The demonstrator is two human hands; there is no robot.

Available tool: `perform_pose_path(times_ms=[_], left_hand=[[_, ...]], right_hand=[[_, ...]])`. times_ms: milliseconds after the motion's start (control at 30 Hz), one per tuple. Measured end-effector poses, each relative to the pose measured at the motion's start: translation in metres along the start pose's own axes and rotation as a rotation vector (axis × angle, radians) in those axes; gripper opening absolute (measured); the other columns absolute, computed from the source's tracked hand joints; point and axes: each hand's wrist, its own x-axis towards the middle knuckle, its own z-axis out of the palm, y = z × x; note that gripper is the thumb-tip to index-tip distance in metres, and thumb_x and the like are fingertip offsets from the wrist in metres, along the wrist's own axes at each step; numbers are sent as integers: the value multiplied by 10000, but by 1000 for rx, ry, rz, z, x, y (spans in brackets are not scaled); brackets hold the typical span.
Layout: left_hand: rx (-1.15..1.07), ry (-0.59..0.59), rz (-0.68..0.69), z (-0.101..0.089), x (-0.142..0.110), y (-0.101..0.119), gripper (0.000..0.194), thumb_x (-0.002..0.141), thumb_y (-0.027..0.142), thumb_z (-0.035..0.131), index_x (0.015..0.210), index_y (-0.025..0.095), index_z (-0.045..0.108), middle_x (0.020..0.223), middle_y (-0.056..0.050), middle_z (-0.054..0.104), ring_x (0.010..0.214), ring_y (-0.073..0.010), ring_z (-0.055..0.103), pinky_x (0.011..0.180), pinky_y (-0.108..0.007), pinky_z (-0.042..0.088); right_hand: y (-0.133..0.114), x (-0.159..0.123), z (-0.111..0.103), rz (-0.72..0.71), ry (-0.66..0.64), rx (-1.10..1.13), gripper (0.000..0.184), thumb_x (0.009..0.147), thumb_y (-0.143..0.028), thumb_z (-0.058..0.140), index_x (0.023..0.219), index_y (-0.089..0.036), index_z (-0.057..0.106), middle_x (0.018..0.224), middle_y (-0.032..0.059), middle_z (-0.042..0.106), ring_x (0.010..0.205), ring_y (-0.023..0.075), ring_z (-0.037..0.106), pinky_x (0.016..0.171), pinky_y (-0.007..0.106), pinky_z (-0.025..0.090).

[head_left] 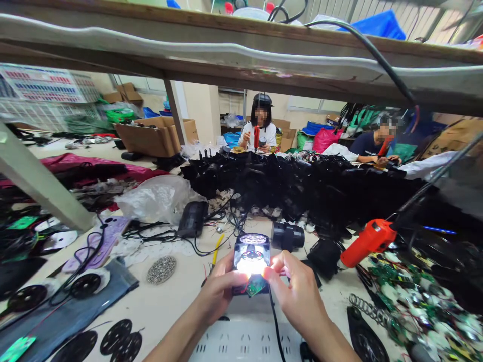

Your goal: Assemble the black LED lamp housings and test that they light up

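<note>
Both my hands hold a small black lamp unit (251, 255) with a lit LED panel glowing bright white. My left hand (219, 294) grips its left side, fingers curled round it. My right hand (296, 294) pinches its right side near the glow. A green circuit board (256, 286) shows under the unit, and a black wire (273, 317) runs down from it over a white perforated box (245, 342).
An orange power screwdriver (368, 240) hangs on a cable at right. A pile of black plastic housings (302, 181) fills the table's middle. Circuit boards (400, 291), a spring (368, 309), black discs (116, 337), a screw pile (161, 269) and wires lie around. Two people work across the table.
</note>
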Motion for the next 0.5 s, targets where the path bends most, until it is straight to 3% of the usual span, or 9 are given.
perform_pose_path(times_ms=[133,333,500], left_hand=[[-39,-11,-1,-2,-1,-1,383,566,220,726,943,154,711,798,-45,712,723,-201,629,701,-285,472],[-98,100,-72,1,-4,-6,151,615,236,735,734,153,696,638,9,645,581,-129,530,625,-257,431],[-152,156,-175,3,-4,-8,180,598,268,751,714,146,688,669,2,656,651,-143,554,617,-250,416]], right_hand=[[0,-1,1,-9,-33,-30,185,884,-253,520,706,-209,502,727,3,632,578,124,540,457,219,343],[-1,3,4,100,-46,-58,227,863,-287,536,655,-213,484,603,-13,601,523,122,541,468,208,365],[-5,6,4,201,-20,-79,251,816,-313,562,598,-225,477,470,-47,493,434,122,454,436,220,319]])
